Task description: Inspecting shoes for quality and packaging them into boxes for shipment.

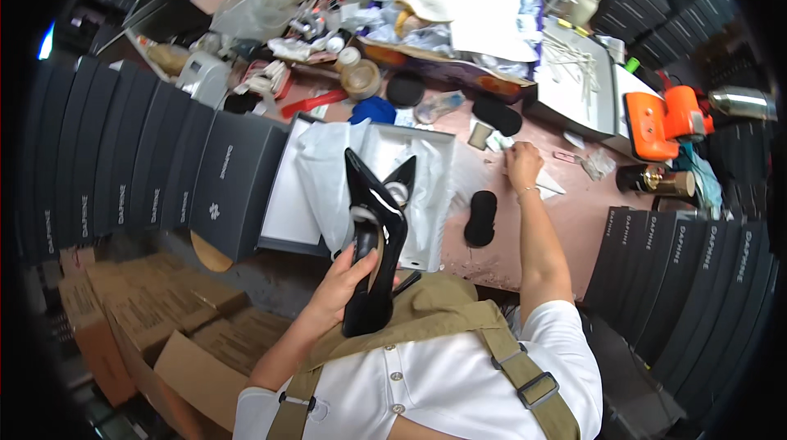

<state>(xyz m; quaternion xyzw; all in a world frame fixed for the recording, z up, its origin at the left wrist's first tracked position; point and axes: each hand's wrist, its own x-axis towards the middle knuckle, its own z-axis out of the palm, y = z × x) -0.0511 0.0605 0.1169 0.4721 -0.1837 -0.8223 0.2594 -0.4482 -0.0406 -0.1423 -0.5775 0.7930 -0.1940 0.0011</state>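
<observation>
My left hand (340,283) grips a glossy black pointed high-heeled shoe (392,223) by its heel part, toe pointing away from me, above my lap and the near edge of an open shoe box (445,194). Inside that box a second black shoe (407,168) lies among white tissue paper (320,163). Out on the table to the right, my right hand (525,166) is lowered with curled fingers beside small white scraps (498,142). What its fingertips pinch, if anything, is too small to make out. A folded white sheet (551,186) lies by my right wrist.
Stacked dark shoe boxes stand left (147,145) and right (680,276). A black oval pad (480,219) lies on the pink table (525,247). Clutter fills the back. An orange tool (656,124) sits at the right. Brown cartons (164,301) are lower left.
</observation>
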